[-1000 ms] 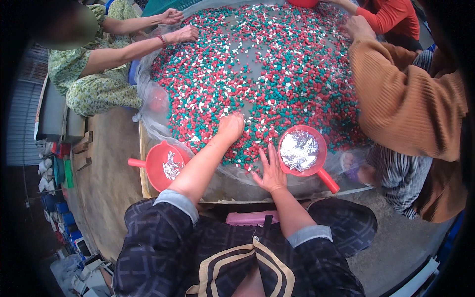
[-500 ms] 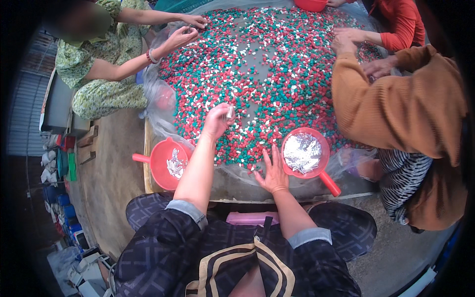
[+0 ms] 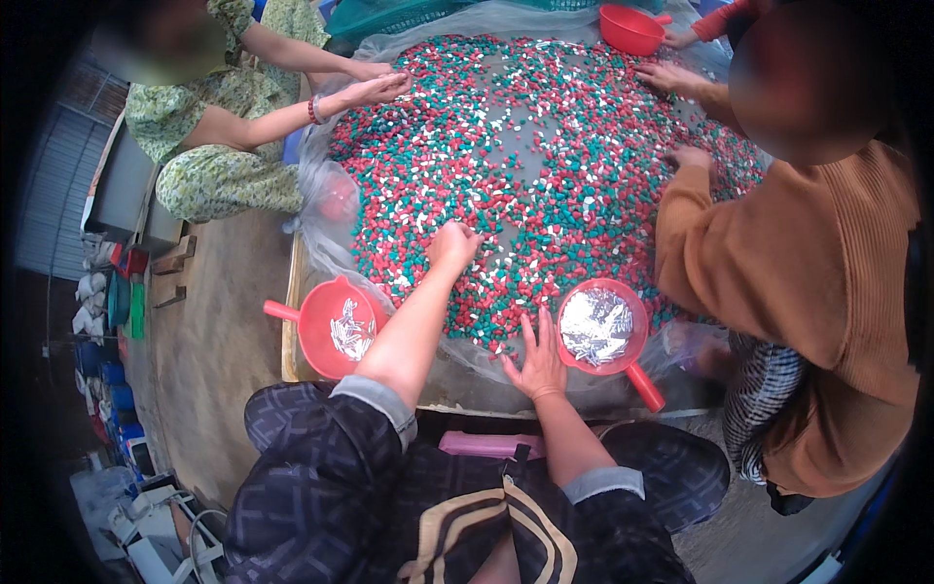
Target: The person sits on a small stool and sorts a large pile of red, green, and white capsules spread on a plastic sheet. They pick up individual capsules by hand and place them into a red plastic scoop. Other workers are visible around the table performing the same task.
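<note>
Small red, green and white pieces (image 3: 584, 214) lie spread over a grey table. My left hand (image 3: 453, 248) reaches in among them, fingers bent and pressed together at the tips; what they hold, if anything, is hidden. At the table's near edge, my right hand (image 3: 539, 362) rests flat with its fingers spread, its tips by the nearest pieces. Just right of it stands a red dipper (image 3: 639, 329) holding many slim white pieces. A second red dipper (image 3: 313, 331), with fewer white pieces in it, sits left of my left forearm.
Clear plastic sheeting (image 3: 321, 229) lines the table edge. A person in patterned green clothes (image 3: 229, 180) works at the left, and one in a brown sweater (image 3: 778, 234) at the right. Another red dipper (image 3: 632, 31) stands at the far side, beside a red sleeve (image 3: 715, 21).
My left hand has moved slightly right and turned down toward the pieces; the white pieces seen in it before no longer show. My right hand stays put. The person in brown has leaned farther in.
</note>
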### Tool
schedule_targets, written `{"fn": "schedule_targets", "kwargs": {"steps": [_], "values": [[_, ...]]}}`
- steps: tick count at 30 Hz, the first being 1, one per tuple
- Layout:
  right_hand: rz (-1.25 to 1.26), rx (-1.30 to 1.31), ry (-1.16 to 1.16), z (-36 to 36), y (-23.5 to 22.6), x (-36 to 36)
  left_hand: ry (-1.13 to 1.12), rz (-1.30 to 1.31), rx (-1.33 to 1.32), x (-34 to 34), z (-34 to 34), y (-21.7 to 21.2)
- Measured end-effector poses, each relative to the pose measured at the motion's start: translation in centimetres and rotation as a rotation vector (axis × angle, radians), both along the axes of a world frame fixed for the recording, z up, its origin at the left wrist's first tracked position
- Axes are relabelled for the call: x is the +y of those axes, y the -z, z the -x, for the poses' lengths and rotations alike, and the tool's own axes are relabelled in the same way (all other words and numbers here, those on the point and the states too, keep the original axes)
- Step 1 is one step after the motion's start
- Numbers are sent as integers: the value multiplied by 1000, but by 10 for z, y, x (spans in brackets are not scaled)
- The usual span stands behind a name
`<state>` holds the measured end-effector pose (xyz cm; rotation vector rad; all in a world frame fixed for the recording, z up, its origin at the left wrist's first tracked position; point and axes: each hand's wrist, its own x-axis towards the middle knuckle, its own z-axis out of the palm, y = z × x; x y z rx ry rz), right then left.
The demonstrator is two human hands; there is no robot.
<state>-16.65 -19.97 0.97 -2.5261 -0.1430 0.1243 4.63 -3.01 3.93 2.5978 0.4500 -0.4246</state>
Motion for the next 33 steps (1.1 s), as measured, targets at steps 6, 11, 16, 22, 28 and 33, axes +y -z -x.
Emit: {"fn": "schedule_targets", "kwargs": {"steps": [6,11,16,22,28,33], "values": [[48,-18,3,0,-2,0,356,803,108,-84,49,-82],[36,385,-67,0,-4,-3,868,630,-64,-128,98,-89],[44,39,4,1,5,0,521,872,-19,-85,72,-77],[12,-49,-6,1,1,-3,516,52,188,35,16,-5],[30,-51,-21,-2,0,-1,503,155,-288,41,-42,-22],[28,-56,-16,-2,2,-4,768,587,598,-10,16,-17]]}}
